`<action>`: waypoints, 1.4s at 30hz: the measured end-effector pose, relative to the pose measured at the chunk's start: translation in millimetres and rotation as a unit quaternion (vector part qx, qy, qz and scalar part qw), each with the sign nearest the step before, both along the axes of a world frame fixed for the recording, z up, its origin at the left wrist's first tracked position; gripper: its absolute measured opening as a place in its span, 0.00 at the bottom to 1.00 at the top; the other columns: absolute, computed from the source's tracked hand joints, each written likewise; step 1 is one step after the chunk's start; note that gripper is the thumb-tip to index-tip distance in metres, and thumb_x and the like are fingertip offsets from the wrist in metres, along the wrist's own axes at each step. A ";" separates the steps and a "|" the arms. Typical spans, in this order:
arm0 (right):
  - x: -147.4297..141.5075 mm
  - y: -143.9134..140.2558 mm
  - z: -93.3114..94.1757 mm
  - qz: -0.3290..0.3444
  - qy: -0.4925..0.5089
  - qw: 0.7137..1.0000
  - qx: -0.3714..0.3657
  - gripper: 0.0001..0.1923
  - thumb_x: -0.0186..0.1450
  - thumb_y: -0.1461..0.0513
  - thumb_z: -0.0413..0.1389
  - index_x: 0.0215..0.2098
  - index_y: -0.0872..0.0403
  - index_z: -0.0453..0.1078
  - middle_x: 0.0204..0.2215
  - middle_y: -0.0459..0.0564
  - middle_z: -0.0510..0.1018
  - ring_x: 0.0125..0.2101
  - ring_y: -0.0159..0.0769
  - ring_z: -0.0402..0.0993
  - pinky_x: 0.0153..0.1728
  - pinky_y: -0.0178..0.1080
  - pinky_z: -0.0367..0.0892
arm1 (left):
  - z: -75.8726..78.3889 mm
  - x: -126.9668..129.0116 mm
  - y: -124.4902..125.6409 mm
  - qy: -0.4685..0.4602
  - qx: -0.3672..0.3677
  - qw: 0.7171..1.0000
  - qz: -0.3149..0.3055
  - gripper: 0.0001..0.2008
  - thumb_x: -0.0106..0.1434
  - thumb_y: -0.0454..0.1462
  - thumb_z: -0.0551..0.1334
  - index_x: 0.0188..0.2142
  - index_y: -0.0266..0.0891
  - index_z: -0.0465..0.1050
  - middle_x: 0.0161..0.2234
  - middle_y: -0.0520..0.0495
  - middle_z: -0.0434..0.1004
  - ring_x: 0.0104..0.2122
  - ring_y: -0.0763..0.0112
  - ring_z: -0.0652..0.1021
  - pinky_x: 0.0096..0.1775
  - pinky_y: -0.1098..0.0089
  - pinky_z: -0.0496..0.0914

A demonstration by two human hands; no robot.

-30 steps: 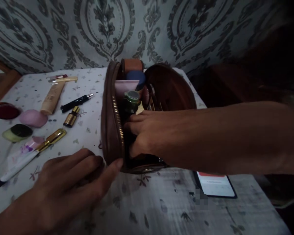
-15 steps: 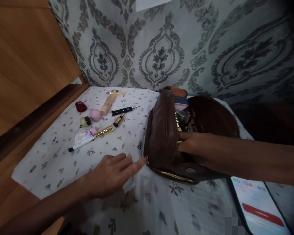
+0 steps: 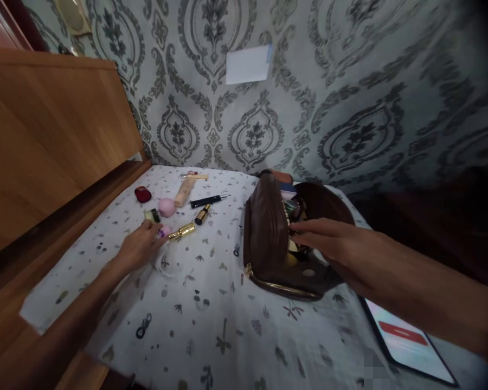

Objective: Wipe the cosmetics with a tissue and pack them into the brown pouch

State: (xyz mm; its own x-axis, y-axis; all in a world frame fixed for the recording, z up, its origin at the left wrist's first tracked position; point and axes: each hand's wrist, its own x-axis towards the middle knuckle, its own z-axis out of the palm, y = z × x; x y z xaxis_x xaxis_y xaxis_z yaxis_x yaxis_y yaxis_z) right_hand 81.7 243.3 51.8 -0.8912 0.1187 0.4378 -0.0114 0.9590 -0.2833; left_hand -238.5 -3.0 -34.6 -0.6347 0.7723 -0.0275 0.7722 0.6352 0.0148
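My left hand (image 3: 140,244) is over the laid-out cosmetics, fingertips bent down by a small yellow-green jar (image 3: 151,215) and a pink-and-purple packet (image 3: 164,231). A faint see-through thing (image 3: 168,265) shows under its fingers, too blurred to name. A gold tube (image 3: 182,232) lies just right of these fingertips. My right hand (image 3: 329,238) reaches into the mouth of a brown bag (image 3: 264,233), fingers stretched out at the zipped edge, with nothing visible in them. Inside the bag are a dark blue box (image 3: 288,189) and a green item (image 3: 291,208).
Farther back lie a pink sponge (image 3: 166,207), a beige tube (image 3: 184,192), a black pen-like item (image 3: 205,201), a small dark bottle (image 3: 202,214) and a red case (image 3: 142,194). A phone (image 3: 406,338) lies front right. A wooden panel (image 3: 57,130) borders the left.
My left hand has moved away from the bag's front corner, left to the cosmetics, and now covers the white pen. My right hand has drawn partly out of the bag. The view has tilted up.
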 end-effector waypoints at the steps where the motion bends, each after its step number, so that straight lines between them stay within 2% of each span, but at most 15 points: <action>1: 0.9 -10.7 4.5 0.013 -0.022 1.000 0.018 0.18 0.64 0.67 0.51 0.45 0.47 0.78 0.43 0.55 0.82 0.39 0.43 0.81 0.37 0.41 0.79 | -2.1 -1.9 -0.6 -0.004 -0.001 1.000 -0.003 0.21 0.70 0.49 0.48 0.52 0.42 0.70 0.47 0.42 0.71 0.44 0.58 0.77 0.39 0.65 0.70; 3: -1.0 -34.2 6.1 0.007 -0.026 0.999 0.019 0.18 0.67 0.68 0.49 0.49 0.50 0.76 0.47 0.57 0.81 0.43 0.42 0.80 0.41 0.41 0.78 | -5.9 -4.8 -1.6 -0.003 0.007 1.000 -0.010 0.21 0.70 0.50 0.49 0.51 0.42 0.71 0.46 0.42 0.70 0.44 0.58 0.77 0.39 0.65 0.70; 5: -8.2 -59.2 -3.9 -0.003 0.000 0.999 -0.033 0.17 0.69 0.68 0.48 0.47 0.52 0.76 0.44 0.57 0.81 0.43 0.40 0.80 0.42 0.41 0.77 | -8.6 -6.3 -2.1 0.012 0.016 1.000 -0.020 0.19 0.69 0.49 0.52 0.48 0.41 0.71 0.47 0.42 0.71 0.47 0.56 0.75 0.40 0.64 0.70; 8: -26.2 -93.8 -34.1 0.020 -0.032 0.985 -0.171 0.17 0.70 0.68 0.46 0.47 0.53 0.76 0.40 0.55 0.82 0.40 0.38 0.80 0.41 0.40 0.76 | -11.2 -6.0 -2.9 0.059 0.026 0.997 -0.046 0.17 0.69 0.48 0.54 0.45 0.37 0.71 0.47 0.38 0.73 0.52 0.51 0.72 0.42 0.62 0.70; 11: -47.9 -119.1 -68.0 0.006 -0.058 0.951 -0.304 0.14 0.70 0.63 0.49 0.47 0.53 0.76 0.40 0.54 0.82 0.41 0.40 0.79 0.43 0.43 0.74 | -13.7 -6.9 -6.0 0.095 0.041 0.992 -0.078 0.15 0.69 0.47 0.54 0.42 0.36 0.69 0.43 0.36 0.77 0.49 0.50 0.75 0.45 0.59 0.69; 13: -62.5 -130.7 -88.2 0.004 -0.065 0.904 -0.423 0.14 0.69 0.59 0.52 0.47 0.54 0.76 0.38 0.53 0.82 0.38 0.40 0.79 0.38 0.41 0.74 | -15.6 -10.7 -9.5 0.100 0.057 0.990 -0.082 0.16 0.69 0.47 0.54 0.42 0.37 0.68 0.38 0.38 0.79 0.43 0.51 0.78 0.46 0.57 0.68; 15: -76.5 -138.9 -105.7 0.019 -0.045 0.823 -0.566 0.18 0.68 0.52 0.55 0.48 0.54 0.75 0.37 0.52 0.80 0.36 0.38 0.79 0.34 0.37 0.73 | -16.8 -16.3 -13.2 0.095 0.076 0.991 -0.057 0.17 0.69 0.49 0.52 0.43 0.38 0.67 0.35 0.40 0.80 0.38 0.54 0.80 0.43 0.60 0.68; 17: -88.8 -144.4 -119.8 0.033 -0.018 0.762 -0.647 0.24 0.63 0.46 0.59 0.49 0.54 0.73 0.38 0.51 0.78 0.34 0.35 0.78 0.29 0.34 0.71 | -15.9 -20.6 -16.1 0.089 0.096 0.991 -0.017 0.18 0.69 0.50 0.49 0.45 0.40 0.66 0.34 0.42 0.81 0.35 0.56 0.80 0.36 0.64 0.68; 19: -98.6 -148.4 -128.8 0.033 0.005 0.739 -0.673 0.29 0.59 0.43 0.62 0.49 0.54 0.72 0.38 0.49 0.75 0.32 0.32 0.77 0.28 0.32 0.69 | -12.1 -19.4 -17.9 0.094 0.132 0.987 0.002 0.18 0.69 0.51 0.49 0.45 0.41 0.65 0.33 0.43 0.80 0.35 0.56 0.80 0.32 0.67 0.66; 21: -105.2 -152.3 -132.0 0.031 0.027 0.734 -0.678 0.31 0.58 0.42 0.63 0.50 0.53 0.71 0.38 0.48 0.72 0.32 0.32 0.77 0.27 0.32 0.69 | -5.9 -9.4 -18.6 0.100 0.189 0.977 -0.024 0.17 0.69 0.51 0.49 0.42 0.41 0.66 0.34 0.44 0.80 0.34 0.58 0.80 0.32 0.67 0.66; 25: -110.0 -161.3 -128.7 0.037 0.060 0.719 -0.692 0.33 0.57 0.41 0.63 0.52 0.50 0.68 0.40 0.47 0.70 0.33 0.32 0.76 0.28 0.32 0.69 | 3.8 34.8 -14.6 0.040 0.288 0.942 -0.169 0.15 0.69 0.50 0.52 0.37 0.42 0.67 0.33 0.48 0.79 0.33 0.65 0.79 0.36 0.69 0.67; 28: -108.1 -166.6 -129.0 0.040 0.074 0.697 -0.712 0.27 0.58 0.41 0.62 0.43 0.52 0.69 0.33 0.44 0.70 0.30 0.30 0.71 0.28 0.32 0.69 | 3.0 69.8 -6.7 -0.025 0.287 0.917 -0.277 0.15 0.72 0.45 0.50 0.33 0.42 0.65 0.29 0.49 0.76 0.30 0.67 0.77 0.34 0.70 0.66; 30: -105.3 -167.9 -131.6 0.031 0.083 0.690 -0.718 0.26 0.58 0.40 0.61 0.36 0.53 0.68 0.27 0.42 0.68 0.26 0.29 0.66 0.27 0.32 0.67 | 0.1 84.2 -1.2 -0.053 0.284 0.906 -0.307 0.15 0.73 0.41 0.47 0.31 0.42 0.63 0.26 0.50 0.74 0.27 0.69 0.75 0.31 0.70 0.64; 36: -99.0 -165.5 -133.2 0.006 0.097 0.729 -0.678 0.26 0.58 0.41 0.62 0.34 0.54 0.68 0.23 0.40 0.67 0.23 0.27 0.62 0.25 0.32 0.64 | -7.6 90.2 6.9 -0.082 0.285 0.909 -0.293 0.14 0.73 0.40 0.47 0.31 0.42 0.63 0.22 0.52 0.71 0.22 0.69 0.73 0.28 0.70 0.60; 42: -99.1 -164.0 -135.4 0.003 0.087 0.704 -0.705 0.24 0.59 0.42 0.63 0.32 0.54 0.68 0.22 0.41 0.73 0.21 0.28 0.69 0.24 0.32 0.63 | -20.0 78.3 9.3 -0.074 0.297 0.927 -0.218 0.13 0.72 0.42 0.48 0.35 0.42 0.68 0.27 0.49 0.76 0.28 0.66 0.77 0.31 0.69 0.62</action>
